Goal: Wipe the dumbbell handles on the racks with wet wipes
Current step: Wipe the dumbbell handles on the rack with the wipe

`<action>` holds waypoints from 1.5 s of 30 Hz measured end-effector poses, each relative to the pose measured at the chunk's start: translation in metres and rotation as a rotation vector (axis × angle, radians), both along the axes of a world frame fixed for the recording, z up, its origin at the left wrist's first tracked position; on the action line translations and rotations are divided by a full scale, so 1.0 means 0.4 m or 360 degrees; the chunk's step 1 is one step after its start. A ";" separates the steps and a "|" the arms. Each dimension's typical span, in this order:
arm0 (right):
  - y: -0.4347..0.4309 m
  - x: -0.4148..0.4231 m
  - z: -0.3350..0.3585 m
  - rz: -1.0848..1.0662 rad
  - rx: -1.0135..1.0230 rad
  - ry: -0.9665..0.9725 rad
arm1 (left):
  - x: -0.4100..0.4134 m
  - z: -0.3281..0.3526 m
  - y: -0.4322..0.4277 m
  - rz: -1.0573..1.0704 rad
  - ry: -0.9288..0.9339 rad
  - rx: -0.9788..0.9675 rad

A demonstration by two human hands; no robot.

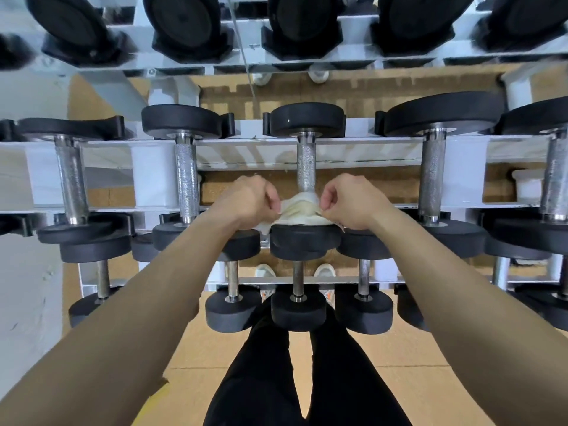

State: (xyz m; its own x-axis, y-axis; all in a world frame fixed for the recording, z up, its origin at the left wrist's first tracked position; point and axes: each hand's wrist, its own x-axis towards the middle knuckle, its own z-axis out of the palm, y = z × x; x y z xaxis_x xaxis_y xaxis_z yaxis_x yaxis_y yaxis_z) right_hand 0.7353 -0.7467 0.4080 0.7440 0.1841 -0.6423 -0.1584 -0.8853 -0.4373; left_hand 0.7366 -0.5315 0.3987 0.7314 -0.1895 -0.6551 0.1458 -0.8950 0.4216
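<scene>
Both hands are pinching the wet wipe (302,207). The left hand (249,199) has its left edge between curled fingers and thumb, and the right hand (350,199) pinches the right edge the same way. The wipe's a crumpled off-white thing bunched round the near end of the knurled steel handle (306,167) of the middle dumbbell on the middle tier. It sits right where the handle meets the near black head (305,236), with a bit of it draping onto that head. Can't tell how far round the bar it actually goes, since the underside is hidden.

The rest of that handle runs bare up to the far head (307,118). Either side of it are more dumbbells on the same white rack (147,176): one to the left (186,179) and a chunkier one to the right (431,176), both well clear of the hands.

The tier below has smaller dumbbells (296,309), and the top tier shows big black heads (304,23).

Underneath is a tan floor (399,348), plus black trousers (261,379) and pale shoes (266,272) poking in under the rack.
</scene>
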 end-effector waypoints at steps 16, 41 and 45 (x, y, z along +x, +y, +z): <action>0.079 -0.110 0.111 -0.1486 0.1440 0.0325 | -0.116 0.098 -0.124 0.2078 -0.0243 -0.1176; -0.003 0.066 0.006 0.1963 0.0340 -0.1122 | -0.168 0.040 -0.123 0.2609 -0.0222 -0.1139; 0.025 0.144 0.029 0.1769 0.0203 -0.1307 | -0.186 0.032 -0.113 0.2686 -0.0209 -0.1136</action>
State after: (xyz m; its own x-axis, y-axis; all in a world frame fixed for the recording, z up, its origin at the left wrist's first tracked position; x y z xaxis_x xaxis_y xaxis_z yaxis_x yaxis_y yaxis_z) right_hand 0.7928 -0.7366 0.4196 0.3227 0.9460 -0.0308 0.9346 -0.3236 -0.1474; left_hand 0.6622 -0.5766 0.4114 0.4488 0.5312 -0.7186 0.5321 0.4873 0.6924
